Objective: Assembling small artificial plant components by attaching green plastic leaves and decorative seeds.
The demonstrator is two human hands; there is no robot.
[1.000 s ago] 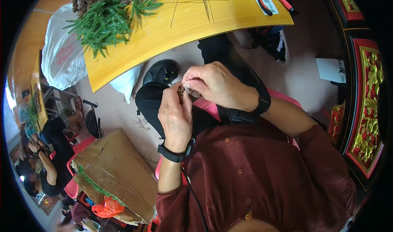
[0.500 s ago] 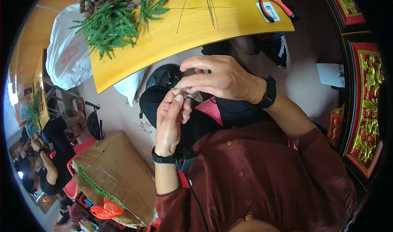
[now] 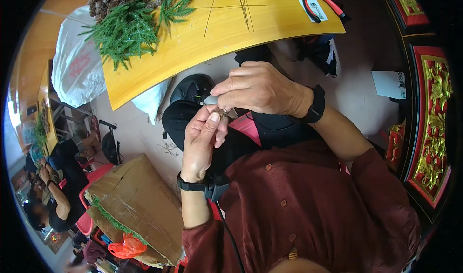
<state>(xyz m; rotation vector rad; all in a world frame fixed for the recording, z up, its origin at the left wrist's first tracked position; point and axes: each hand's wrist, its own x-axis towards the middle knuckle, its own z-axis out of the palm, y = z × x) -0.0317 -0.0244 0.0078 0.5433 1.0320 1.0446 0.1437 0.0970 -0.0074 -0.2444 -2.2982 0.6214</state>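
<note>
The left hand [image 3: 198, 134] is pinching a small brown piece [image 3: 221, 114]; whether the right hand [image 3: 258, 90] is gripping, I cannot tell; uneven pressure could be loosening it.

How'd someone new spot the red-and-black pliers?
Find the smooth yellow tabletop at the picture's top. Near its right end lies a flat white label. Partly over it lie the red-and-black-handled metal pliers; unlike the thin, dark wires on their left, they form a V.

small brown piece [image 3: 222, 113], mostly hidden, pinched in left hand's grip [image 3: 199, 138]
</note>
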